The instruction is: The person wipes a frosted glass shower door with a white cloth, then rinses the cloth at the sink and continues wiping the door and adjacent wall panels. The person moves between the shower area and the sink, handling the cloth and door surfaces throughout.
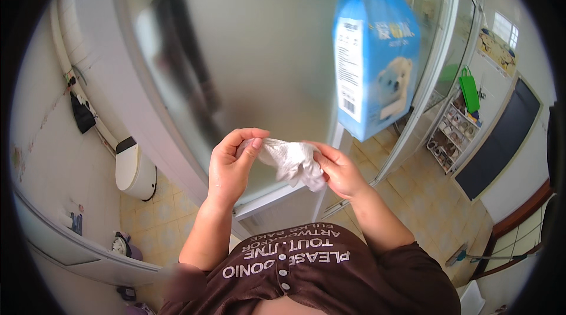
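Note:
A crumpled white cloth or tissue [289,158] is stretched between my two hands in front of the chest. My left hand [232,162] pinches one end between thumb and fingers. At the other end, my right hand [338,169] grips the bunched material. Above my right hand hangs a blue plastic package [376,58] with a polar bear picture and printed writing; what holds it up cannot be seen.
A frosted glass panel [265,49] stands before me. At the left is a white toilet [130,169]. To the right are a shoe rack [455,133], a green bag [469,89], a dark board [499,138] and a broom or squeegee [457,254] on the tiled floor.

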`<state>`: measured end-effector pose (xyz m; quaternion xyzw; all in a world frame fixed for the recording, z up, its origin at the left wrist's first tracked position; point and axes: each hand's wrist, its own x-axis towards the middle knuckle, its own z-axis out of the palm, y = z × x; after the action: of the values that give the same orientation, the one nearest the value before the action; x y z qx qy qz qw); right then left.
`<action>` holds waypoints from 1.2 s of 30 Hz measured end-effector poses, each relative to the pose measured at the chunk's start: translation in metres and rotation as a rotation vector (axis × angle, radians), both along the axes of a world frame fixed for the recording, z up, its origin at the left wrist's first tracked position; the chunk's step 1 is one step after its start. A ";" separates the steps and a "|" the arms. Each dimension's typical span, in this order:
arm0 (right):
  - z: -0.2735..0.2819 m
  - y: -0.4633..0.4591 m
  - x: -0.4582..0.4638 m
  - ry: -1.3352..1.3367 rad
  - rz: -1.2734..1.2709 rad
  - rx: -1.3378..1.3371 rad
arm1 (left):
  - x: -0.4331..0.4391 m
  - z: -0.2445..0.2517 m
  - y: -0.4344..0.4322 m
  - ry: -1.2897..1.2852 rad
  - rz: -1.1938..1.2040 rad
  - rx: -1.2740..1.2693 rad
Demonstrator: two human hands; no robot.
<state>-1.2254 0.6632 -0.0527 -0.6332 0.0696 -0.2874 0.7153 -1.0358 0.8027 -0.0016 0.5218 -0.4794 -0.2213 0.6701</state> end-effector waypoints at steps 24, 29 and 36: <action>-0.100 -0.094 -0.485 0.133 -0.590 0.450 | -0.395 -0.092 -0.258 0.051 -1.062 0.566; -0.132 -0.120 -0.496 -0.380 -0.499 0.649 | -0.436 -0.111 -0.321 -0.016 -1.151 0.628; -0.156 -0.229 -0.526 -0.463 -0.690 0.665 | -0.456 -0.147 -0.458 -0.269 -0.933 0.517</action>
<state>-1.7511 0.4347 -0.2086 -0.2325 0.2014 -0.6005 0.7381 -1.4921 0.3446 -0.1482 0.4252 -0.6712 -0.5368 0.2838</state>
